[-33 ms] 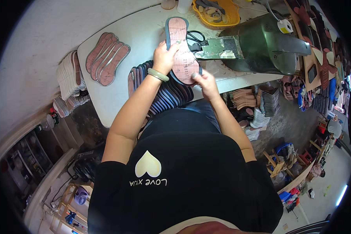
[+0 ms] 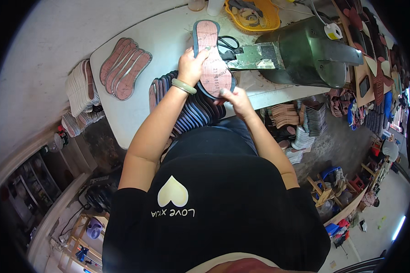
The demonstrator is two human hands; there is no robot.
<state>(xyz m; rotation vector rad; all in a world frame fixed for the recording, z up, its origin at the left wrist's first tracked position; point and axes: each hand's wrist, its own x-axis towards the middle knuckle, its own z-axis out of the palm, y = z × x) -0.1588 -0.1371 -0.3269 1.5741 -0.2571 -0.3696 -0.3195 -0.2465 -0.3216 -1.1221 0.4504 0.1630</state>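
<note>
A shoe insole (image 2: pixel 219 73) with a pink patterned face and a dark edge is held up over the white table. My left hand (image 2: pixel 190 67) grips its left side at the narrow middle, thumb lying on the pink face. At the near end my right hand (image 2: pixel 238 101) pinches the rim, its thumb on top and the fingers partly hidden underneath. Just below, a row of soles (image 2: pixel 198 116) stands packed on edge along the table's front. Farther left, several pink insoles (image 2: pixel 127 75) lie fanned and overlapping.
A dark green machine (image 2: pixel 305 54) stands at the right, its flat arm (image 2: pixel 255 57) reaching close to the held insole. Black-handled scissors (image 2: pixel 230 43) lie behind that arm. A yellow basket (image 2: pixel 271 16) sits at the back. Stacked soles (image 2: pixel 284 116) are below the table's right edge.
My right hand has slid a little to the left along the insole's near end. My left hand and the insole stay nearly in place.
</note>
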